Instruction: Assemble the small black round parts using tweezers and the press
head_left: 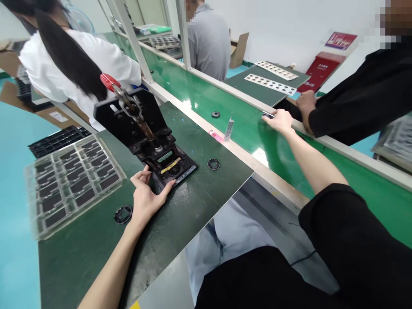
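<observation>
My left hand (146,201) grips the near-left side of a black toggle-clamp fixture (127,124), thumb at its front edge and fingers behind. The fixture's red-tipped lever (110,82) stands raised. A yellow strip (170,165) lies across its base. My right hand (280,121) is stretched far out over the green conveyor belt (238,103), fingers closed on a small dark part (268,115), mostly hidden, with a thin pale edge showing. One black ring-shaped part (122,214) lies by my left wrist, another black ring (213,164) right of the fixture.
A clear tray (77,180) of dark parts is at left. On the belt lies a black round part (215,114); near it stands a bundle of thin grey sticks (228,130). Co-workers sit around; one person's hand (305,105) rests near my right hand.
</observation>
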`<state>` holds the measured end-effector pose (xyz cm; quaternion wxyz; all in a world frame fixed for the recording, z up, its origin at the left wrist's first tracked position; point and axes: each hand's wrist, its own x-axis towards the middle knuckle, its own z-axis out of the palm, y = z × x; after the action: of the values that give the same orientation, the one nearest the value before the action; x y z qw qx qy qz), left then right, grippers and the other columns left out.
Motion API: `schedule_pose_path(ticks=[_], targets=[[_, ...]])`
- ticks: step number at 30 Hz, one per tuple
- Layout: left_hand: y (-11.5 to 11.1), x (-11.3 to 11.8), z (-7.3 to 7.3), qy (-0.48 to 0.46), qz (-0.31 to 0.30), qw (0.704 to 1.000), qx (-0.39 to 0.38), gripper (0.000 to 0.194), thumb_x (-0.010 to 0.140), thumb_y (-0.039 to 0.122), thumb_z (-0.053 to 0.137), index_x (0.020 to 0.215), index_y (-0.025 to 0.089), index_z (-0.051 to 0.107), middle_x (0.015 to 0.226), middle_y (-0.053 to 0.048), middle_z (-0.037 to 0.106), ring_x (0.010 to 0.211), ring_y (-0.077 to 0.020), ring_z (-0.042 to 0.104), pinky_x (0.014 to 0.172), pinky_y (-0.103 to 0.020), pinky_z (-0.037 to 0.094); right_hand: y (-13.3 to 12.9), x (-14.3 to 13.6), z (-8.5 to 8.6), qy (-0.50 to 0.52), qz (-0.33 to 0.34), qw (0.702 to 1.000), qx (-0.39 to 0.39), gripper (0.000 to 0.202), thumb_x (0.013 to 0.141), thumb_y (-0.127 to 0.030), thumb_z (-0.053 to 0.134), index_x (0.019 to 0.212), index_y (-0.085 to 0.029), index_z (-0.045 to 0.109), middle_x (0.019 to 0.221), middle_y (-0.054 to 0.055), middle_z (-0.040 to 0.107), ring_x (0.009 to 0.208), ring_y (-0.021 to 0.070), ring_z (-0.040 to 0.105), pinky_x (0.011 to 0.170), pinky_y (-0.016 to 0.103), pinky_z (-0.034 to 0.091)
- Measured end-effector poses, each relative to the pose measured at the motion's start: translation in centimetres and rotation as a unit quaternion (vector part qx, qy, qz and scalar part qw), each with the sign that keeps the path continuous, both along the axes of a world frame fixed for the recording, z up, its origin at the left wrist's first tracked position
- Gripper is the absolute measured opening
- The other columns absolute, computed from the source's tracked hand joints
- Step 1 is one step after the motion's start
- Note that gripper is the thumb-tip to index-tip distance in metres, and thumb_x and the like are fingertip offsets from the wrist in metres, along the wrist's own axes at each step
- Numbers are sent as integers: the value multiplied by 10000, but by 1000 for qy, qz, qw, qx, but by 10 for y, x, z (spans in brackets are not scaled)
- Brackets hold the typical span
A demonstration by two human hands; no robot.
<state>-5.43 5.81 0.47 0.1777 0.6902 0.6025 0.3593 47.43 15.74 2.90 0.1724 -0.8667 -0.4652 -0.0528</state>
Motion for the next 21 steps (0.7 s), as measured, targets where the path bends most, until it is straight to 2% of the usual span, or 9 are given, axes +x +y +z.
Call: schedule_pose_path(ticks=[4,11,13,16,18,21], targets=[[1,0,0,-7,5,1000,-8,704,674,577,787,1068,244,308,1472,-291,541,1339,-396,622,1083,-563,569,0,0,0,33,-37,999,-18,475,872,-463,630,1179,-115,731,1158,218,714,1140,358,640,997,459,496],[2,3,6,-1,28,1000,-10,757,605,674,761,1033,255,299,1417,-253,566,1271,-426,651,1027,-602,599,-6,0,2,26,-40,999,-23,479,920,-466,578,1221,-110,686,1221,215,710,1178,343,640,1011,430,502],[2,3,7,1,27,1000,-13,765,603,688,760,1052,265,308,1422,-205,573,1272,-436,644,1038,-645,585,-6,1,1,24,-44,999,-21,487,931,-474,581,1235,-104,670,1247,218,701,1199,335,627,1027,418,490],[3,2,3,6,32,999,2,744,606,696,769,1096,324,350,1410,-61,581,1240,-426,658,1004,-704,592,-8,3,2,25,-43,998,-23,512,947,-494,584,1253,-89,648,1268,227,691,1219,326,607,1039,405,470],[4,1,0,8,35,999,22,707,630,689,771,1114,365,370,1388,-8,580,1221,-414,667,975,-723,601,-10,3,6,29,-41,998,-26,530,951,-497,589,1265,-72,634,1271,240,684,1227,328,600,1040,404,461],[5,-1,-4,2,11,999,44,721,643,667,789,1121,323,372,1386,-78,590,1245,-421,659,1001,-703,601,-15,-1,13,35,-37,998,-34,571,948,-484,595,1299,-35,607,1283,273,667,1235,352,602,1037,424,456]])
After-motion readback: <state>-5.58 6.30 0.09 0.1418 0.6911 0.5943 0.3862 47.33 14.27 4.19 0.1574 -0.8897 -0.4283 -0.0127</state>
